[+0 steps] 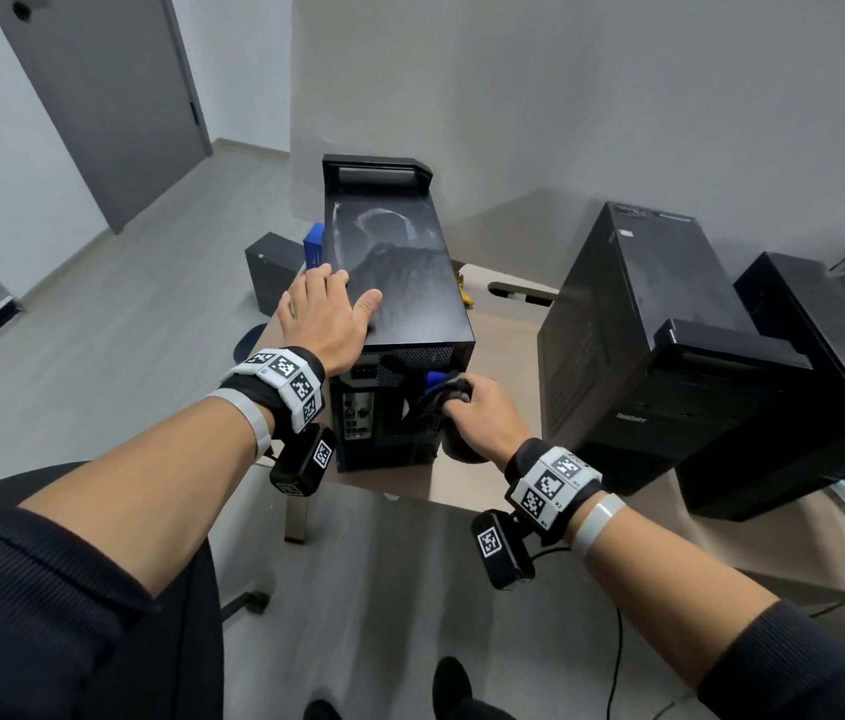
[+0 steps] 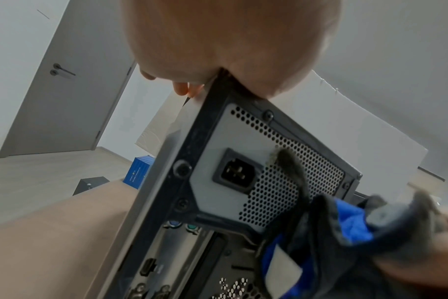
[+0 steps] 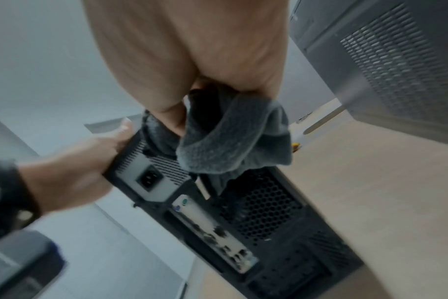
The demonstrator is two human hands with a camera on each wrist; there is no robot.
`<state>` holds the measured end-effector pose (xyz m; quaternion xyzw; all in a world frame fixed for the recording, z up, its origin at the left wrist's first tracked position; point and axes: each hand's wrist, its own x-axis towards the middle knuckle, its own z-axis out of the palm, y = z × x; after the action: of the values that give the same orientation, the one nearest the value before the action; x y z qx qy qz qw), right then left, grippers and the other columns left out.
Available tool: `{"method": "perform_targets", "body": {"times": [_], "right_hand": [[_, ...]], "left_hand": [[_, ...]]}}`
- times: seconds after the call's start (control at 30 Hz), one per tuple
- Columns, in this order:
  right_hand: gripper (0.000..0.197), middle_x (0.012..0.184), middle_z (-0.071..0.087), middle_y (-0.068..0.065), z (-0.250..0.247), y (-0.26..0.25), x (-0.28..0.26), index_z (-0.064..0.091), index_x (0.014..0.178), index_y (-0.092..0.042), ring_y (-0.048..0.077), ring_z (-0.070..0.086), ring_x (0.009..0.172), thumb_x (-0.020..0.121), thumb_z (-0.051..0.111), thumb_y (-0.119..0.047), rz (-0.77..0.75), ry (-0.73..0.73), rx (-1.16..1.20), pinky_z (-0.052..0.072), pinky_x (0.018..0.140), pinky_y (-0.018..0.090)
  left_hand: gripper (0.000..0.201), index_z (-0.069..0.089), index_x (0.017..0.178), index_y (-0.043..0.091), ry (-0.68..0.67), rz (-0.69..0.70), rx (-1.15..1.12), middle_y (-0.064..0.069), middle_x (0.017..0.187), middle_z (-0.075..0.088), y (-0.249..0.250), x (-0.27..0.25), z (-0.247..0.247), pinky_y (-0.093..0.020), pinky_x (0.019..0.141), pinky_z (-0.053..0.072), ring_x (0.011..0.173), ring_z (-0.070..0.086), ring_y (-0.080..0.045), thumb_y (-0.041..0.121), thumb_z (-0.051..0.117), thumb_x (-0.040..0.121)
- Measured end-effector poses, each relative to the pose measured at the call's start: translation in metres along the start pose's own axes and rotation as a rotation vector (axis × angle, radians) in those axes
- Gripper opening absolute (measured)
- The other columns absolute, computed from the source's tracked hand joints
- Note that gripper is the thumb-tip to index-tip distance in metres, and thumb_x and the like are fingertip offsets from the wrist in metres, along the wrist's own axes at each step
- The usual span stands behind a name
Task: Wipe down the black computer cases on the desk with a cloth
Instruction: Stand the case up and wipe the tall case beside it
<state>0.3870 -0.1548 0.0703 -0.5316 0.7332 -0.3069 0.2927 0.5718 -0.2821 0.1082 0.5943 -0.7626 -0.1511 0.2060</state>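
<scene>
Resting flat, fingers straight: left hand [image 1: 324, 314] atop dusty, smeared black computer case [image 1: 399, 283]. Bunching grey-and-blue cloth [image 1: 444, 394] against perforated rear panel: right hand [image 1: 483, 420].

R-wrist cloth [image 3: 233, 141] blurred (edges)

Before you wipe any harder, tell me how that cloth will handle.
Likely floppy: the cloth sags in folds from the right hand. Probably light, since it hangs bunched from a few fingers. Its fuzzy nap may snag on the case rear vent holes.
</scene>
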Motion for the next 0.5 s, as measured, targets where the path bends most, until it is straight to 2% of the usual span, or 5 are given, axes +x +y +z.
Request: {"method": "perform_targets", "body": {"times": [0.07, 0.2, 0.33, 0.5], "right_hand": [[0.013, 0.082, 0.071, 0.005, -0.001, -0.008, -0.001, 0.069, 0.082, -0.013, 0.027, 0.065, 0.083, 0.082, 0.056, -0.015, 0.025, 0.045, 0.037, 0.047, 0.072, 0.033], [0.014, 0.081, 0.070, 0.002, 0.002, -0.022, -0.010, 0.070, 0.088, -0.016, 0.022, 0.062, 0.079, 0.084, 0.057, -0.013, 0.007, 0.135, 0.081, 0.040, 0.064, 0.028], [0.016, 0.082, 0.071, -0.002, 0.002, -0.033, -0.013, 0.071, 0.094, -0.017, 0.015, 0.064, 0.078, 0.084, 0.060, -0.013, -0.070, 0.245, 0.139, 0.048, 0.068, 0.027], [0.019, 0.080, 0.074, -0.008, 0.024, -0.040, -0.010, 0.075, 0.089, -0.023, 0.009, 0.068, 0.079, 0.075, 0.062, -0.023, -0.191, 0.209, 0.208, 0.055, 0.075, 0.030]], "left_hand": [[0.065, 0.037, 0.150, 0.012, -0.006, -0.005, -0.010, -0.010, 0.159, 0.027, 0.000, 0.000, 0.001, -0.050, 0.123, 0.010, 0.150, 0.017, -0.030, 0.057, 0.031, 0.103], [0.064, 0.037, 0.150, 0.013, -0.010, -0.001, -0.023, -0.009, 0.159, 0.027, 0.000, 0.000, 0.000, -0.049, 0.123, 0.009, 0.150, 0.017, -0.028, 0.056, 0.030, 0.103], [0.063, 0.035, 0.151, 0.015, -0.048, 0.003, -0.058, -0.009, 0.159, 0.026, -0.004, 0.002, -0.003, -0.049, 0.123, 0.008, 0.150, 0.015, -0.027, 0.055, 0.028, 0.103], [0.063, 0.034, 0.153, 0.015, -0.104, -0.019, -0.136, -0.009, 0.160, 0.023, -0.006, 0.004, -0.007, -0.048, 0.123, 0.008, 0.150, 0.015, -0.028, 0.054, 0.028, 0.104]]}}
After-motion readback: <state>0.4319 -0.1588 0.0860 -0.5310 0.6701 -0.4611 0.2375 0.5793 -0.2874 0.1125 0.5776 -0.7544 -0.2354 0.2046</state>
